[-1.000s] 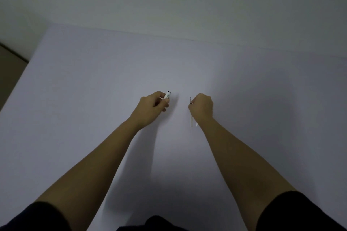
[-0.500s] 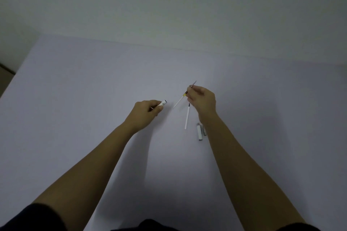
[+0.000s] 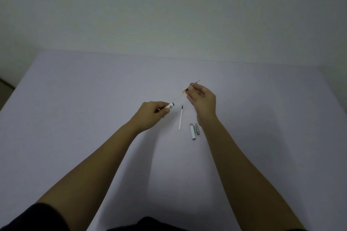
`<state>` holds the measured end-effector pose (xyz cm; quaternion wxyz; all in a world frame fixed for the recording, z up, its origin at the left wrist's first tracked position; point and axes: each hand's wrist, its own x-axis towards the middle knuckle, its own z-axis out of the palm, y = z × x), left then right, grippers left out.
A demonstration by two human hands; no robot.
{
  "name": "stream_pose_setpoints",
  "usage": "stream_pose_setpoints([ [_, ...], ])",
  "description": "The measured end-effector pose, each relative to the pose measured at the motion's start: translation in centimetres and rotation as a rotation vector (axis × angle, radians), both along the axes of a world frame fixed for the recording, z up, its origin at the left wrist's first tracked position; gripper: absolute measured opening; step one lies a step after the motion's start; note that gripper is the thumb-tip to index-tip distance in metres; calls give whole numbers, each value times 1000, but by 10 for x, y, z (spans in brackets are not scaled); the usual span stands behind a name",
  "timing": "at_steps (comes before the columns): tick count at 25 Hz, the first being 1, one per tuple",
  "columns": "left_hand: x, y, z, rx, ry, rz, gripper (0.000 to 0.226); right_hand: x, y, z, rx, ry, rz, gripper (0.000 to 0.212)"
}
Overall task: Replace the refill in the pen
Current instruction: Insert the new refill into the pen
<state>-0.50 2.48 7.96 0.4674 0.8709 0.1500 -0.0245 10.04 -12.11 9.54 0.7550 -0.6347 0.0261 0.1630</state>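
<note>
My left hand [image 3: 152, 113] grips a short white pen barrel [image 3: 170, 106] whose open end points up and to the right. My right hand [image 3: 202, 99] pinches a thin refill [image 3: 185, 91] near its metal tip; the refill's clear lower end reaches the barrel's opening. A second white refill [image 3: 180, 118] with a dark tip lies on the table between my hands. Close to my right wrist lie a white pen part with a silver end [image 3: 192, 131] and a small grey part [image 3: 197, 128].
The work happens on a pale lilac table [image 3: 75, 118] that meets a plain wall at the back. Its left edge shows at the far left, with darker floor beyond it.
My right hand has lifted a refill off the table and brought its lower end to the barrel in my left hand. The view tilted up, showing the parts by my right wrist.
</note>
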Motion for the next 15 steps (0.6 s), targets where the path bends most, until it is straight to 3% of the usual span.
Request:
stream_pose_setpoints([
  [15,-4,-12,17,-12,-42,21,20,-10,-11,13,17,-43,12,7],
])
